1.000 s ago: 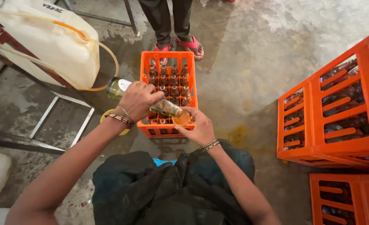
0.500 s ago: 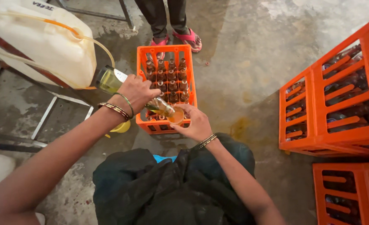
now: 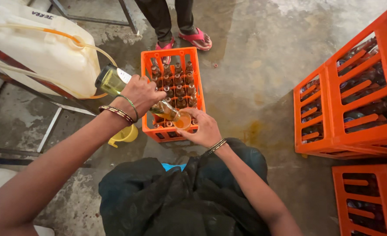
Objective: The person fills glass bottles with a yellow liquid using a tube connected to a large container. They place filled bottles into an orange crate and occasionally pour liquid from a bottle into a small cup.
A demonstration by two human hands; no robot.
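Wet, stained concrete floor (image 3: 254, 78) lies under everything I see. My left hand (image 3: 143, 94) has its grip clenched around a tilted glass bottle (image 3: 115, 83), neck down and pouring amber liquid into a small orange funnel (image 3: 183, 121). My right hand (image 3: 204, 129) has its grip closed on that funnel, over the near edge of an orange crate (image 3: 172, 57) full of upright bottles. A white jerrycan (image 3: 40, 52) with tubing sits left; stacked orange crates (image 3: 355, 100) stand right. Another person's sandalled feet (image 3: 195, 38) are just beyond the crate.

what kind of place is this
Probably a small bottling workshop: orange crates of bottles are stacked on a stained concrete floor, a white jerrycan trails hoses, and the left hand tips a bottle into a funnel.
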